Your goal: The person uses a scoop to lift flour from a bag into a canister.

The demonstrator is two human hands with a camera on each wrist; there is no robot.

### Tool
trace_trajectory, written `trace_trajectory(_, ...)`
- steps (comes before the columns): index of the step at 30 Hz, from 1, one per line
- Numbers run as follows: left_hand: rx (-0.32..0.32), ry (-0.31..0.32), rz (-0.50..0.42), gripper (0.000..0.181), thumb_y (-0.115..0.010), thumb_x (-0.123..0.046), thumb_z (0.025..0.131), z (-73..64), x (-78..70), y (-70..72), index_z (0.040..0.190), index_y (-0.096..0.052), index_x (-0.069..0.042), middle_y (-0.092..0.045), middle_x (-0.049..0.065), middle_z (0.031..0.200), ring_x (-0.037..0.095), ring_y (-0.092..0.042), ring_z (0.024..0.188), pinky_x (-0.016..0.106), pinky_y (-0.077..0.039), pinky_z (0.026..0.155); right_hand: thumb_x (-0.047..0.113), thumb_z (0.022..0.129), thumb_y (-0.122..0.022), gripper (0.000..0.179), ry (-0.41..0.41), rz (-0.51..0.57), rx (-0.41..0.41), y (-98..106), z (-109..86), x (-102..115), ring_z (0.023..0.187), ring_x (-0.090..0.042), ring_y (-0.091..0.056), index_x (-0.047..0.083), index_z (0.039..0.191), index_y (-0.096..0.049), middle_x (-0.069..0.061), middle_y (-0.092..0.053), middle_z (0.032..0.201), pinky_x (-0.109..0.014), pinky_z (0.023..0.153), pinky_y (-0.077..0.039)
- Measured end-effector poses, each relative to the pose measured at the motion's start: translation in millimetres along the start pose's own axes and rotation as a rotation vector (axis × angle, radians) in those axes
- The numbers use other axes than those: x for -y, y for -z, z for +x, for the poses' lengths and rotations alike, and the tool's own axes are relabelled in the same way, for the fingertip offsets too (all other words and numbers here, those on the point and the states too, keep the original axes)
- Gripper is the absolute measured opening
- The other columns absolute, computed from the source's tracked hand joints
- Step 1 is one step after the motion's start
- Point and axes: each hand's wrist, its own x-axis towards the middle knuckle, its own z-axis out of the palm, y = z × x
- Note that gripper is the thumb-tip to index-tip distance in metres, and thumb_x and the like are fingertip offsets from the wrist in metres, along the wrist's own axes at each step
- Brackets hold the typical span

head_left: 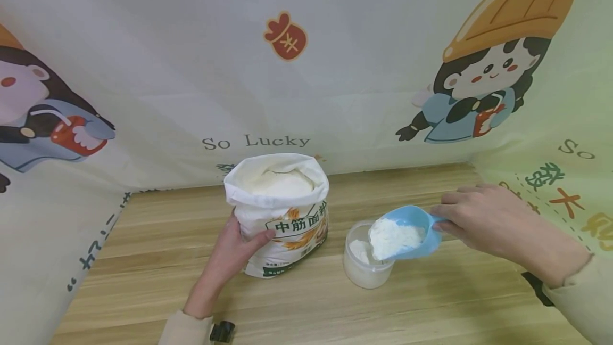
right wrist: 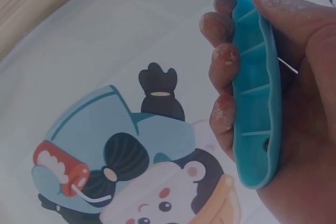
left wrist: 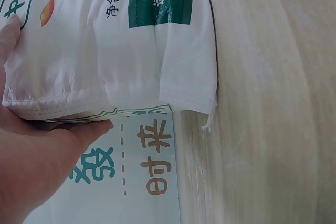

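A white bag of flour (head_left: 287, 228) stands with its top folded open and flour showing inside. My left hand (head_left: 239, 249) grips the bag's left side, thumb across the printed front; the left wrist view shows the fingers behind the bag's edge (left wrist: 105, 82). My right hand (head_left: 479, 220) holds a blue scoop (head_left: 421, 244) by its handle (right wrist: 254, 98), and flour (head_left: 390, 238) heaps in the scoop. The scoop's front lip is over a clear round tub (head_left: 366, 276) with flour inside. Flour dusts the right fingertips (right wrist: 223, 111).
The wood-patterned table (head_left: 158, 260) carries the bag and tub. Behind and on both sides rises a pale printed cloth (head_left: 191, 68) with cartoon figures. The bag stands near the back cloth, left of the tub.
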Motion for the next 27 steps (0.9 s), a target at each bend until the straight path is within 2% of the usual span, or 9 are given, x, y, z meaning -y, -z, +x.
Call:
trace_trajectory(4, -0.001, 0.004, -0.004, 0.078, -0.083, -0.02, 0.09, -0.1, -0.5, 0.0, 0.151, -0.036, -0.006, -0.057, 0.018, 0.14, 0.037, -0.057, 0.128, 0.06, -0.045, 0.108, 0.027, 0.082, -0.089, 0.02, 0.006, -0.023, 0.01, 1, 3.1, 2, 0.076, -0.02, -0.067, 0.019, 0.099, -0.08, 0.009, -0.067, 0.084, -0.042, 0.067, -0.058)
trace_trajectory(13, 0.0, 0.008, 0.006, 0.08, -0.082, -0.02, 0.09, 0.6, 0.2, 0.4, 0.152, -0.034, -0.005, -0.056, 0.019, 0.141, 0.038, -0.056, 0.13, 0.061, -0.043, 0.11, 0.024, 0.08, -0.09, 0.018, 0.048, -0.062, -0.035, 5, 7.5, 5, 0.072, -0.019, -0.065, 0.019, 0.093, -0.077, 0.009, -0.063, 0.077, -0.041, 0.065, -0.056)
trace_trajectory(18, -0.001, 0.026, 0.006, 0.082, -0.083, -0.019, 0.089, 0.0, -0.3, 0.6, 0.153, -0.033, -0.007, -0.057, 0.018, 0.142, 0.038, -0.055, 0.131, 0.06, -0.043, 0.11, 0.024, 0.08, -0.09, 0.017, 0.055, -0.076, -0.033, 7, 10.5, 8, 0.075, -0.02, -0.067, 0.019, 0.091, -0.077, 0.008, -0.067, 0.08, -0.041, 0.068, -0.057)
trace_trajectory(27, 0.003, 0.033, 0.02, 0.082, -0.083, -0.019, 0.089, 0.3, -0.9, 0.7, 0.153, -0.033, -0.008, -0.057, 0.018, 0.142, 0.038, -0.056, 0.131, 0.06, -0.044, 0.109, 0.026, 0.079, -0.09, 0.018, 0.076, -0.081, -0.038, 8, 16.5, 9, 0.07, -0.018, -0.064, 0.02, 0.088, -0.076, 0.01, -0.06, 0.075, -0.035, 0.059, -0.054)
